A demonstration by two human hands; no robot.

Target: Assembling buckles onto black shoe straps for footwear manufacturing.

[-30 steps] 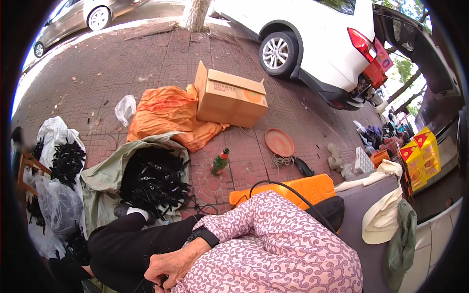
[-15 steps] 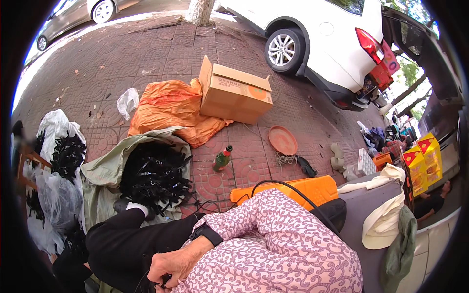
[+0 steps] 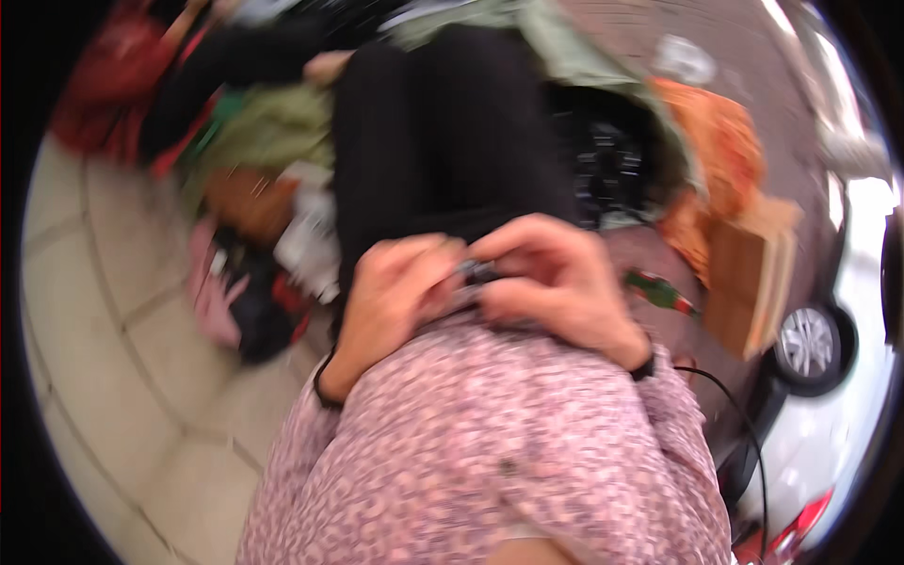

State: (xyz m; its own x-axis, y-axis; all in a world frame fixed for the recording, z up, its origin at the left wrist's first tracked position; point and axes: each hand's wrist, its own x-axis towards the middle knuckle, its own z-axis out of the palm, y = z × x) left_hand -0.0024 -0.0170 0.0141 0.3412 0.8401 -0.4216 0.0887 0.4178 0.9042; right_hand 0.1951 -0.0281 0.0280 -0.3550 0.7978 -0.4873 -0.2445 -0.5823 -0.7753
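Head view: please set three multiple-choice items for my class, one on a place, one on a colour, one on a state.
1. Where is the small dark object?
A. between the fingertips of both hands
B. on the paving
C. on the cardboard box

2. What colour are the patterned sleeves?
A. blue
B. pink
C. yellow

3. How do the left hand and right hand stand?
A. far apart
B. flat and open
C. curled, close together

Answers:
1 A, the fingers of both hands pinch it.
2 B, pink print covers both arms.
3 C, the fingers curl and nearly meet, above the black trouser leg.
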